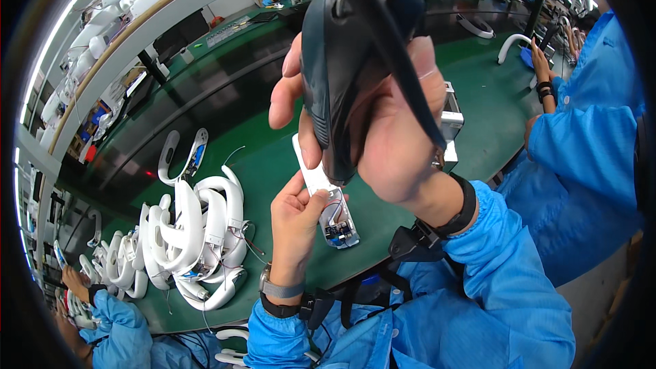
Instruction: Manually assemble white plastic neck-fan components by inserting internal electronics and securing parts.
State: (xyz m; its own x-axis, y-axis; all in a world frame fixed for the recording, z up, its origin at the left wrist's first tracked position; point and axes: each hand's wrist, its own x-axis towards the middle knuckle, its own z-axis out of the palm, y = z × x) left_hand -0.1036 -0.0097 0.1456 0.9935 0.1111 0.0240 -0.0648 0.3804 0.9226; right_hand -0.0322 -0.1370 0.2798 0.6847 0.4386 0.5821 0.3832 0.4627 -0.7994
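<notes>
R hand [400, 140] grips dark tool [328, 82], blocking bench [273, 154] view; L hand [294, 213] pinches white casing [316, 175]. Shell pile [195, 239] nearby L, co-worker [581, 143] R.

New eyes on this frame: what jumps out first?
The dark handheld tool in the right hand, looming at upper centre. Below it, the left hand holds an open white housing, its circuit board exposed. Then the heap of white curved parts on the green bench at left.

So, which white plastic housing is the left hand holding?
The long white housing pinched in the left hand, its circuit board exposed; the curved white housings heaped at left lie apart.
</notes>
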